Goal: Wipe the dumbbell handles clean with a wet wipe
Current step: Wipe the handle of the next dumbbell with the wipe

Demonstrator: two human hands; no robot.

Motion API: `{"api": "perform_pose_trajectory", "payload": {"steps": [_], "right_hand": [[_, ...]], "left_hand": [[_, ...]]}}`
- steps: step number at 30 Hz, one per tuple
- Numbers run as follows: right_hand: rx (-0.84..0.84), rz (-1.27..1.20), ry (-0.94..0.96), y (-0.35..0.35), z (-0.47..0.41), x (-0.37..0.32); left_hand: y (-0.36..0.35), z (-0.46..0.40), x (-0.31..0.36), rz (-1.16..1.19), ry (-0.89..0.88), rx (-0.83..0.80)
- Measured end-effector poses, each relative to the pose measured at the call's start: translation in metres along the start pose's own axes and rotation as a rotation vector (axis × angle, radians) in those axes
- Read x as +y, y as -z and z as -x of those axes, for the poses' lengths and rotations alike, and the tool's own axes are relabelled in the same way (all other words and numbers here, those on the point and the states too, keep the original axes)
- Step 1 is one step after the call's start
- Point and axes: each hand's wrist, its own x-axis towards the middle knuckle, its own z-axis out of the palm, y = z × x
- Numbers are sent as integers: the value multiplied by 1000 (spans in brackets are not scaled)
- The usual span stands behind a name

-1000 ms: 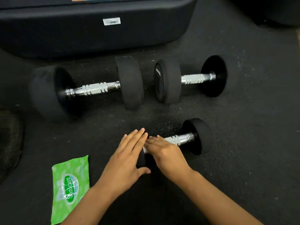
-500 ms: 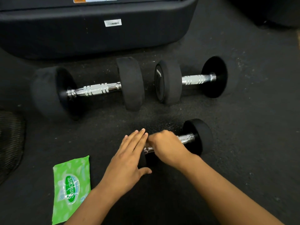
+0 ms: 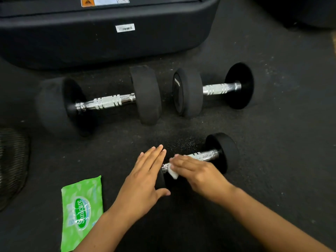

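Observation:
A small black dumbbell (image 3: 222, 150) with a chrome handle (image 3: 205, 155) lies on the floor in front of me. My left hand (image 3: 145, 177) rests flat, fingers straight, on its near weight, which it mostly hides. My right hand (image 3: 196, 172) lies over the handle's left part and presses a white wet wipe (image 3: 172, 172) against it. Farther back lie a large dumbbell (image 3: 145, 93) at left and a medium dumbbell (image 3: 189, 91) at right, both with bare chrome handles.
A green pack of wet wipes (image 3: 81, 211) lies on the dark rubber floor at lower left. A big black machine base (image 3: 109, 33) runs along the back. A dark ribbed object (image 3: 12, 164) sits at the left edge.
My right hand slid right along the small dumbbell's handle, then back left, and the white wipe now shows under its fingers. My left hand has stayed on the near weight.

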Motion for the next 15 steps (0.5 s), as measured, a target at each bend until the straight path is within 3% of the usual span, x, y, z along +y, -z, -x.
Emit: {"api": "perform_pose_trajectory", "payload": {"steps": [4,8,12,15], "right_hand": [[70,-18,-141,-3,-15,-5],[-2,-34,5,-7,-2,-12],[99,-68,-19,16,6,-1],[214,-3,-33,28,8,-5]], "left_hand": [[0,-2,-1,6,5,17],[0,-2,-2,47,33,3],[6,-3,3,141,54,21],[14,-9,17,306,84,142]]}}
